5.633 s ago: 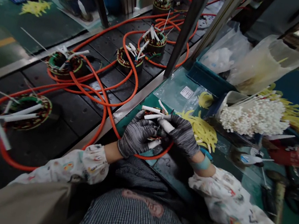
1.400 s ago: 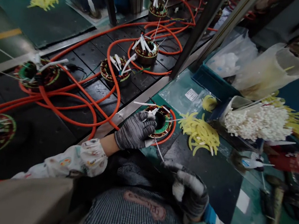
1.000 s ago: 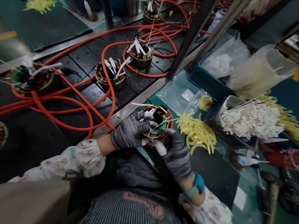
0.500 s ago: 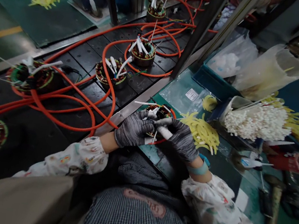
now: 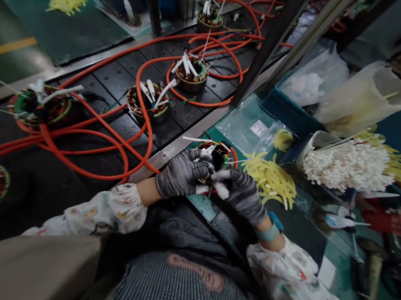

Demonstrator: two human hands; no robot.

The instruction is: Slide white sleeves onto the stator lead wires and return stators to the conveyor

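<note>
A wound motor stator (image 5: 218,154) with white sleeved leads and an orange cable lies on the green bench right in front of me. My left hand (image 5: 180,173), in a grey knit glove, is curled over its near left side and grips it. My right hand (image 5: 241,193), also gloved, is closed on a white sleeved lead (image 5: 221,190) at the stator's near right edge. The two hands almost touch. A loose heap of yellow tubing pieces (image 5: 270,179) lies just right of the stator.
Several more stators (image 5: 149,102) with orange cables (image 5: 113,121) sit on the black conveyor to the left. A bundle of white ties (image 5: 346,163), plastic bags (image 5: 364,97) and a blue bin (image 5: 286,113) stand at the right. Metal posts (image 5: 273,40) rise behind the bench.
My right hand came up from near my lap to the stator and took a white lead; it has since drawn slightly toward me. My left hand stayed on the stator.
</note>
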